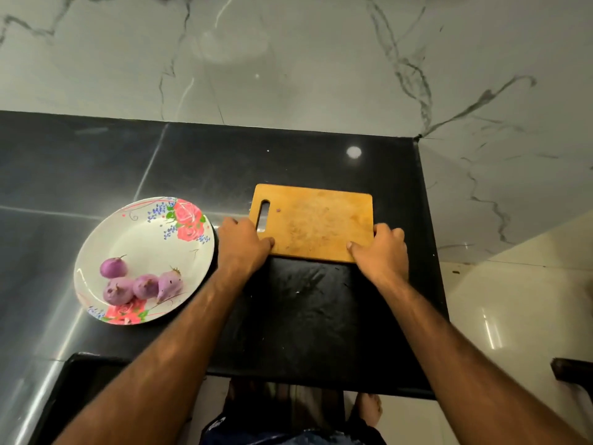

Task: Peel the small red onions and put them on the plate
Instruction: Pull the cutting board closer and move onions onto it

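The left hand [244, 244] and right hand [382, 250] each gripped, fingers curled, one end of the single cutting board [316, 221]; four peeled onions [141, 284] lay on one plate [144, 234].

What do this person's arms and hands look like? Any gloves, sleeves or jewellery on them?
Nothing is worn on them. The left hand and right hand are bare, with no gloves, and no rings show on the fingers in view. The left forearm and right forearm are uncovered down to the bottom of the picture: no sleeves, watch or wristband in sight.
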